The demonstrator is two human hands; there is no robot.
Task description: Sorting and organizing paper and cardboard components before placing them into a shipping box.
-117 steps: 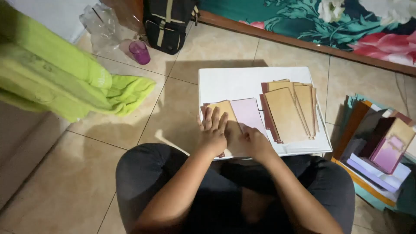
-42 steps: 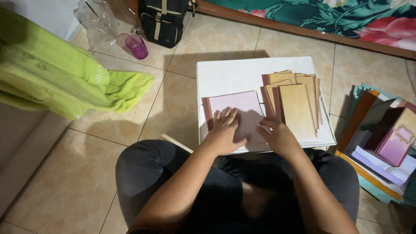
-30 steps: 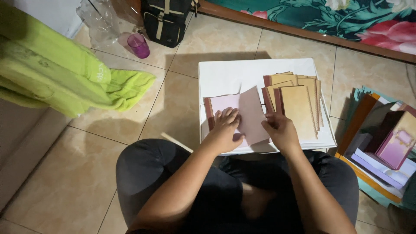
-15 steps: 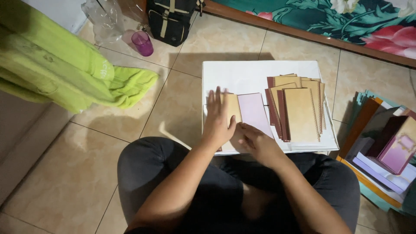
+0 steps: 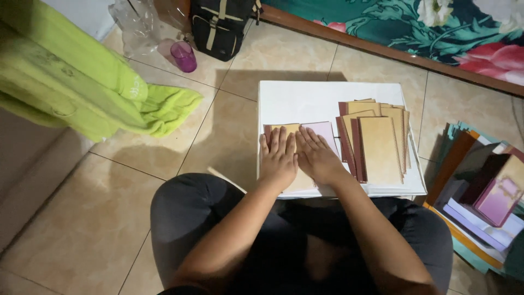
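Both hands flat, fingers spread, pinching nothing: left hand (image 5: 278, 158) and right hand (image 5: 316, 158) press side by side on a folded tan-and-pink paper sheet (image 5: 314, 134) at the near left of the white square board (image 5: 305, 101). Looks like the crease-flattening step; next move likely needs a fingertip lift of one edge. Fanned stack of tan and maroon paper sheets (image 5: 376, 142) just right. Purple plastic cup (image 5: 184, 56) and black backpack (image 5: 221, 27) beyond.

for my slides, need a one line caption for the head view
Both hands, left hand and right hand, press flat on a folded paper piece atop a white board.
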